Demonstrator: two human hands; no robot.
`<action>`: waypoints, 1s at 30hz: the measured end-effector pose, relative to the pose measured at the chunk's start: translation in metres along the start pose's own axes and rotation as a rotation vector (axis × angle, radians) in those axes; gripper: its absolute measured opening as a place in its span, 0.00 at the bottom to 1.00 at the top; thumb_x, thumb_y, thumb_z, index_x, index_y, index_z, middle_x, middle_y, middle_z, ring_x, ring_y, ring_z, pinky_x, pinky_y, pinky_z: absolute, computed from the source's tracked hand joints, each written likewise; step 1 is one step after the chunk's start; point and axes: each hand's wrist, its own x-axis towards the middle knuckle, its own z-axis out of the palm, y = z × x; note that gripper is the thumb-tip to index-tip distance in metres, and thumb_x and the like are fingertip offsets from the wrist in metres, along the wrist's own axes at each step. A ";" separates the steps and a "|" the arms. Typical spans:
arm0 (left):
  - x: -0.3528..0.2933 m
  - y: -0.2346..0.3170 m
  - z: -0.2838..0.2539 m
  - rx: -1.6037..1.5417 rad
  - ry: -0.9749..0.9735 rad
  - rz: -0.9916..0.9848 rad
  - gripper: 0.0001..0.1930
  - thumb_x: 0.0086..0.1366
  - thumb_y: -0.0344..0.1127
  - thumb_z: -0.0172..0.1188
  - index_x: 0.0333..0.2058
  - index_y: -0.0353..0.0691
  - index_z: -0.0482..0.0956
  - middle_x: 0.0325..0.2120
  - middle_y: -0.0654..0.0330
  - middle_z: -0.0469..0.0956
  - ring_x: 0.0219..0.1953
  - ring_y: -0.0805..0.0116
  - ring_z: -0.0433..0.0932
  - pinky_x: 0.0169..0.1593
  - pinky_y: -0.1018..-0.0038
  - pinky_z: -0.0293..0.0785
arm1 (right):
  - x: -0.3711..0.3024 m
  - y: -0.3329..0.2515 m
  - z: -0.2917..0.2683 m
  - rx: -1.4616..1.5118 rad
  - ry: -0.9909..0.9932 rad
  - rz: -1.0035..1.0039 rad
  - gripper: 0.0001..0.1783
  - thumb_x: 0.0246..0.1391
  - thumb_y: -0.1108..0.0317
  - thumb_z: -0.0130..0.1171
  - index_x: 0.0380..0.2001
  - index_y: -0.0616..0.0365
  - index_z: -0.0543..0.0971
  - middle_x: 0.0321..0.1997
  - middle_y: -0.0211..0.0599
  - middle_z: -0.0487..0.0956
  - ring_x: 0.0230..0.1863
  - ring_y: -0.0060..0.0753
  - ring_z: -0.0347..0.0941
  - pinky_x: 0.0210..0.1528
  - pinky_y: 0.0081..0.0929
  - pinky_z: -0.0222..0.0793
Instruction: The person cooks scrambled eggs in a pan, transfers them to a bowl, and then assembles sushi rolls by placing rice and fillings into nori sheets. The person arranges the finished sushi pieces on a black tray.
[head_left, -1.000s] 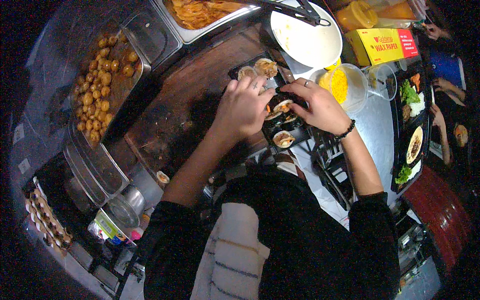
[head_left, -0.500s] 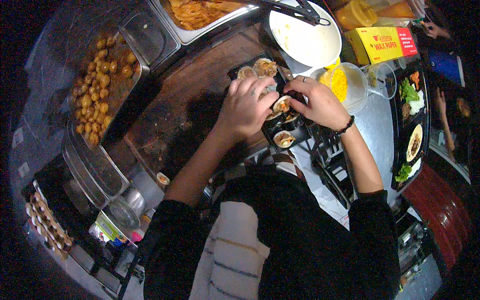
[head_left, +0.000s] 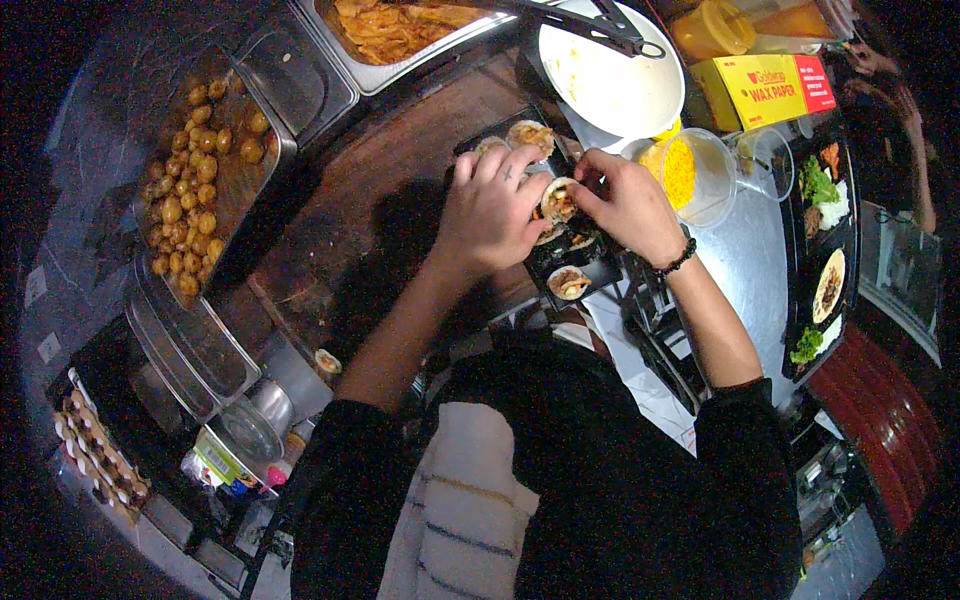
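A black tray (head_left: pixel 598 270) lies in front of me with several kimbap slices on it. My right hand (head_left: pixel 635 210), a dark beaded bracelet at its wrist, pinches one kimbap slice (head_left: pixel 558 200) between thumb and fingers, tilted so that its filled face shows. My left hand (head_left: pixel 485 215) curls over the tray just left of that slice, thumb beside it. What lies under its fingers is mostly hidden. Another slice (head_left: pixel 531 136) sits at the tray's far end, and a single piece (head_left: pixel 569 283) rests at the near end.
The tray is on a dark wooden board (head_left: pixel 370 180). Beyond it stands a white bowl (head_left: pixel 610 85) with black tongs (head_left: pixel 610 30) across it. At right are a tub of yellow shreds (head_left: pixel 680 170) and a yellow box (head_left: pixel 750 90). Small potatoes (head_left: pixel 190 190) fill a metal pan at left.
The pinched slice has turned and risen, so its filled face shows more plainly. My right hand has shifted slightly; my left hand stays over the tray.
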 end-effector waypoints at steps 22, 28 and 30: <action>-0.008 -0.001 0.004 0.025 0.036 -0.087 0.25 0.51 0.41 0.67 0.49 0.45 0.78 0.47 0.58 0.73 0.52 0.55 0.69 0.55 0.56 0.61 | 0.001 0.001 -0.002 -0.221 0.022 -0.364 0.23 0.48 0.63 0.68 0.49 0.54 0.78 0.42 0.41 0.76 0.43 0.49 0.76 0.45 0.40 0.73; -0.009 0.001 0.001 0.018 0.046 -0.085 0.21 0.52 0.35 0.63 0.47 0.45 0.78 0.47 0.57 0.74 0.51 0.54 0.70 0.54 0.56 0.63 | 0.003 0.006 0.003 -0.213 0.015 -0.327 0.24 0.50 0.60 0.67 0.50 0.56 0.76 0.45 0.46 0.77 0.42 0.52 0.77 0.44 0.44 0.76; -0.010 0.002 -0.001 0.004 0.038 -0.088 0.20 0.53 0.34 0.60 0.47 0.43 0.78 0.46 0.58 0.73 0.52 0.56 0.69 0.53 0.55 0.62 | 0.003 0.006 0.005 -0.190 0.026 -0.312 0.24 0.50 0.60 0.67 0.50 0.56 0.76 0.44 0.46 0.77 0.42 0.52 0.77 0.43 0.44 0.76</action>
